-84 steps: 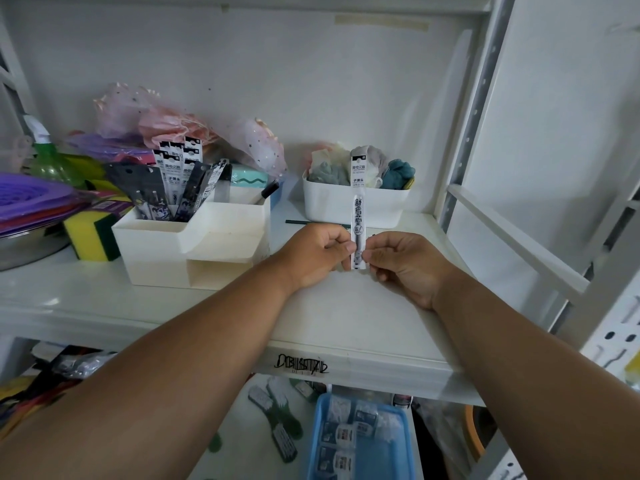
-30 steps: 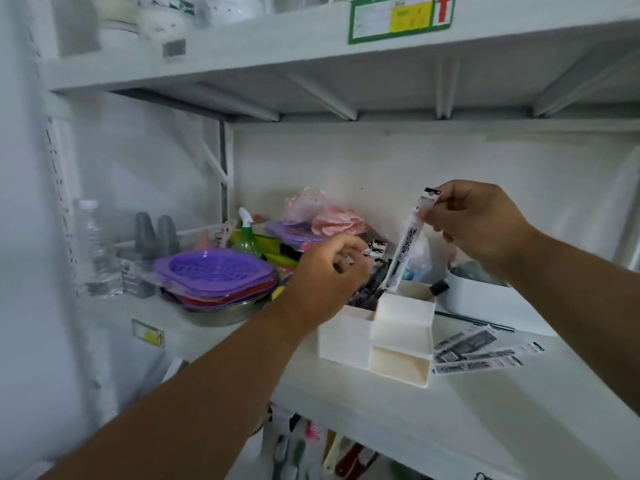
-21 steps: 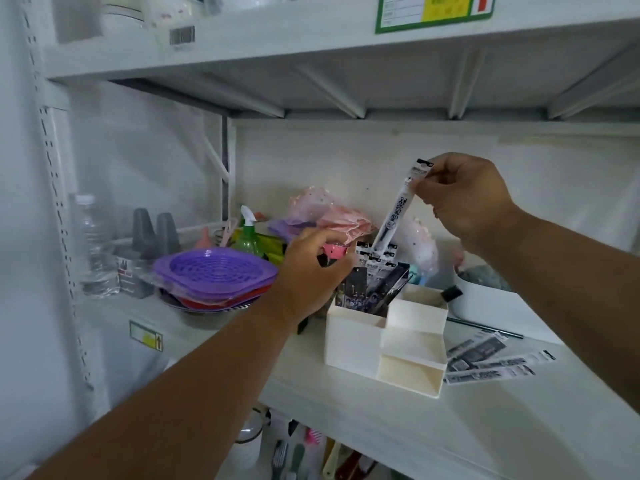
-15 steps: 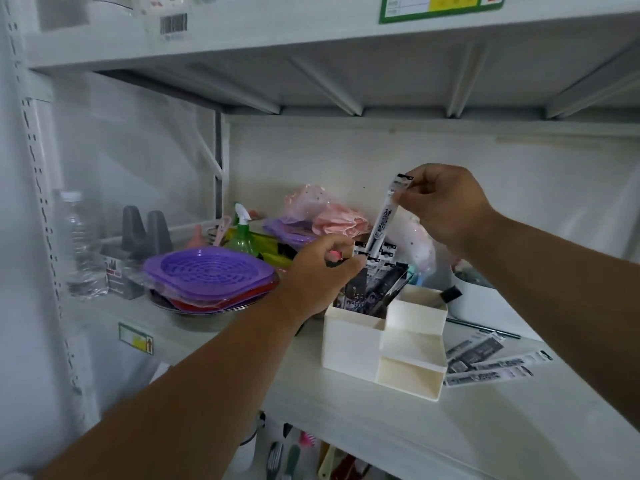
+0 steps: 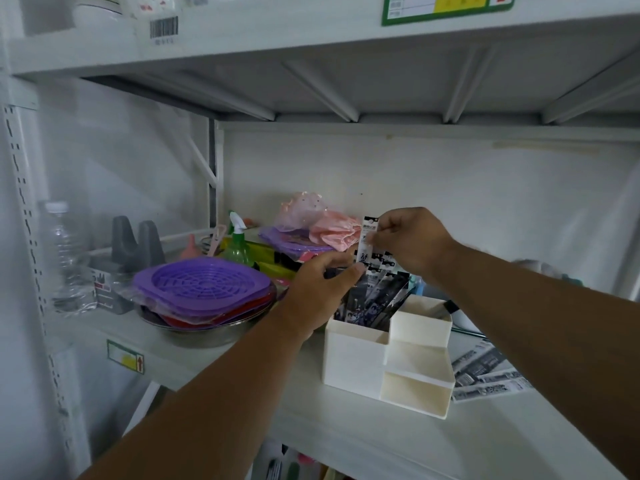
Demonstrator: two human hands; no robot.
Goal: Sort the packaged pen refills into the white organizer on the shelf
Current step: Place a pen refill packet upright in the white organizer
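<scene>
Right hand [image 5: 412, 244] has dropped since half a second ago, taking the refill [image 5: 367, 242] down so its lower end now sits among the packs [image 5: 372, 296] in the organizer's [image 5: 353, 358] tall back-left compartment; earlier it hung higher above them. Right fingers pinch the refill's top card, refill roughly upright. Left hand [image 5: 320, 289] has stayed at the packs, fingers curled with the tips against their tops; can't tell if it actually grips one. Organizer stands on the shelf [image 5: 381, 431], stepped front compartments facing the camera. Three more refills [image 5: 485, 375] lie flat on the shelf just right of the organizer, touching or nearly touching its side. Left of the organizer: purple strainer [image 5: 204, 285] stacked in a metal bowl [image 5: 207, 334], green spray bottle [image 5: 237, 244] behind it, pink fabric [image 5: 332, 230] at the back, clear bottle [image 5: 65, 258] far left.
</scene>
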